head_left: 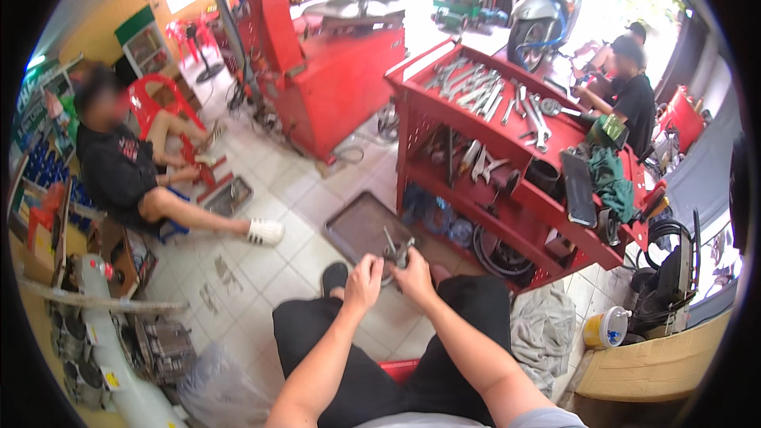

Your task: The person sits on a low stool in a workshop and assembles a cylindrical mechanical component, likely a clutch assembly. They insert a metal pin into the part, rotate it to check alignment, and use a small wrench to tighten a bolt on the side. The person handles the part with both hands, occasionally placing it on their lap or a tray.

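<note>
Between my knees, over the near end of a dark metal tray [349, 226], both my hands are close together. My right hand [414, 279] is closed around a small grey metal part [402, 253] of irregular shape. A thin metal rod [389, 238] sticks up beside that part, toward the tray; I cannot tell whether the two are joined. Fingers pinched together, my left hand [366, 280] is at the part's left side. What those fingers grip is hidden.
A red tool cart [412, 123] with several wrenches [476, 87], a phone-like dark slab [579, 190] and a green cloth [610, 182] stands at right. Another person [119, 150] sits at left by a small tray [230, 196]. A yellow-white bucket [606, 327] and grey cloth [544, 329] lie right.
</note>
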The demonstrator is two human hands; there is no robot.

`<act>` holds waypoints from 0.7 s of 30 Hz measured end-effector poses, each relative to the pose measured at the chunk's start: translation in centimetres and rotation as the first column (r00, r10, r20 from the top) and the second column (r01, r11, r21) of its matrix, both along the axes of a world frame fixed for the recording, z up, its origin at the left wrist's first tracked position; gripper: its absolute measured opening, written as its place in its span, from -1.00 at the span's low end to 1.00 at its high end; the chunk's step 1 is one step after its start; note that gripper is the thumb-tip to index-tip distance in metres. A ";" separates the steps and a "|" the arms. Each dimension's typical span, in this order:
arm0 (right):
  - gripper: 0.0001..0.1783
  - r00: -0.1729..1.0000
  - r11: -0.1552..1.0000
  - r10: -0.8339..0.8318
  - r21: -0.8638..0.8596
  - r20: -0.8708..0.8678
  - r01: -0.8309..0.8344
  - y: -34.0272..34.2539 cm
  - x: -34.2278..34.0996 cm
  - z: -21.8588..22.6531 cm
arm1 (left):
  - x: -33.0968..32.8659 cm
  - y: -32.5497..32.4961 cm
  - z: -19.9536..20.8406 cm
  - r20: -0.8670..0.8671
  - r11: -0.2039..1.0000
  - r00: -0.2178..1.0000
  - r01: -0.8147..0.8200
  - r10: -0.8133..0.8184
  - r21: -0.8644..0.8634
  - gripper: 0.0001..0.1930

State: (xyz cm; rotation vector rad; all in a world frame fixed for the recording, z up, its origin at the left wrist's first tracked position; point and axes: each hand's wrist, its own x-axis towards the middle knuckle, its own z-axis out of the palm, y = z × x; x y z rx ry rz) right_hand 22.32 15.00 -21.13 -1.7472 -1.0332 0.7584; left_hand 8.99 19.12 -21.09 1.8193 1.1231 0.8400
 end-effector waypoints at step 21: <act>-0.37 0.967 0.944 0.124 -0.274 -0.221 -0.183 4.2 3.4 -7.4 | -0.5 3.5 -5.3 -0.158 0.992 0.980 -0.123 0.119 -0.012 -0.62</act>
